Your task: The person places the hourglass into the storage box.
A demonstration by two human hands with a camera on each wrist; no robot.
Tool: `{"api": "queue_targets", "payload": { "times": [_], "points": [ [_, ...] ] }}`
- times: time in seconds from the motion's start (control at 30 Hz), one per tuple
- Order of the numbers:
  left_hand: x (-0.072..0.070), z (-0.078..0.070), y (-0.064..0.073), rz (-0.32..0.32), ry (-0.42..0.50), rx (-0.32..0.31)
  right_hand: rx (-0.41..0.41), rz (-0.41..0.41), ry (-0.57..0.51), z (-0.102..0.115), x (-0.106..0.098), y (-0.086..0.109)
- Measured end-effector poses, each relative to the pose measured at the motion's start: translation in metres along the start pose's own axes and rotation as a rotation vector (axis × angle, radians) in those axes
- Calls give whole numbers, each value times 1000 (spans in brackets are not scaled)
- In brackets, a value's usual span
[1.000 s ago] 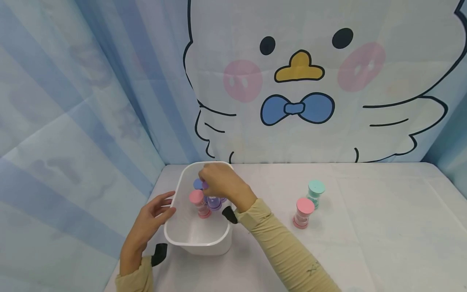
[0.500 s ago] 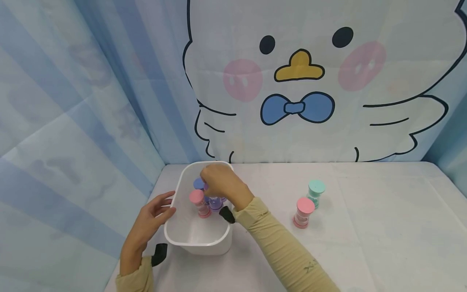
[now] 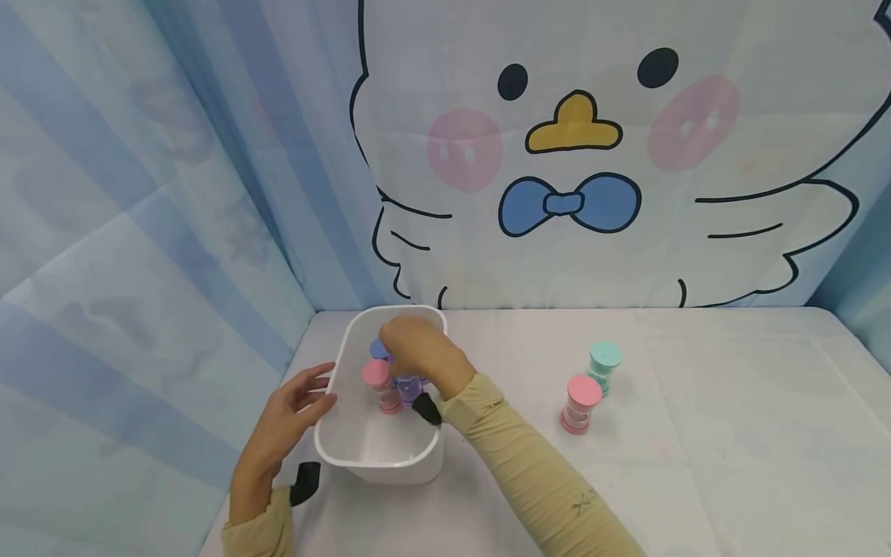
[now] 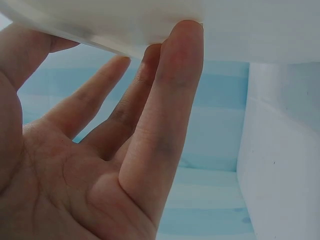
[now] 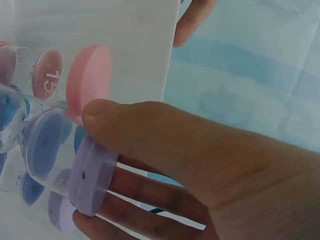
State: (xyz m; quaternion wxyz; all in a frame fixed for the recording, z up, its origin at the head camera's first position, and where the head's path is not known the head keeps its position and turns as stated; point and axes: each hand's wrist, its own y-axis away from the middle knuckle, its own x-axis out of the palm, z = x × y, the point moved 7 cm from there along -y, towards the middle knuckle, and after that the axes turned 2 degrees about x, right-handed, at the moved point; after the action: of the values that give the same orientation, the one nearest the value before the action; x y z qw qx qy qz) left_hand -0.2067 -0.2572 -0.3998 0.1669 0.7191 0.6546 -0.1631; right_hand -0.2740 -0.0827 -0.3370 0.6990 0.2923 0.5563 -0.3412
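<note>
Inside a white plastic bin (image 3: 376, 466), my right hand (image 3: 421, 352) pinches a purple-capped hourglass (image 5: 92, 180) by its top cap, thumb on one side and fingers on the other. Beside it in the bin stands a pink hourglass (image 3: 377, 374), marked 15 in the right wrist view. A blue-capped hourglass (image 3: 379, 348) and another purple cap (image 5: 61, 212) are close by, partly hidden by the hand. My left hand (image 3: 288, 410) touches the bin's left wall with its fingertips, the fingers spread and only slightly bent, as the left wrist view confirms.
To the right of the bin, a pink hourglass (image 3: 583, 391) and a mint-green hourglass (image 3: 604, 367) stand upright on the white-covered table (image 3: 752, 433). A blue patterned curtain (image 3: 139, 232) hangs at the left. A cartoon-printed cloth (image 3: 571, 271) hangs behind the table.
My right wrist and sleeve have drifted slightly left and down, while the hand stays in the bin at the purple-capped hourglass. My left hand stays against the bin wall.
</note>
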Motion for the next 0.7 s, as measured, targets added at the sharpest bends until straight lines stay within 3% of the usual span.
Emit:
{"api": "queue_targets", "payload": {
  "times": [0.37, 0.7],
  "points": [
    [0, -1, 0, -1, -9, 5, 27, 68, 58, -1, 9, -7],
    [0, 0, -1, -1, -11, 0, 0, 41, 115, 3, 10, -9]
  ]
}}
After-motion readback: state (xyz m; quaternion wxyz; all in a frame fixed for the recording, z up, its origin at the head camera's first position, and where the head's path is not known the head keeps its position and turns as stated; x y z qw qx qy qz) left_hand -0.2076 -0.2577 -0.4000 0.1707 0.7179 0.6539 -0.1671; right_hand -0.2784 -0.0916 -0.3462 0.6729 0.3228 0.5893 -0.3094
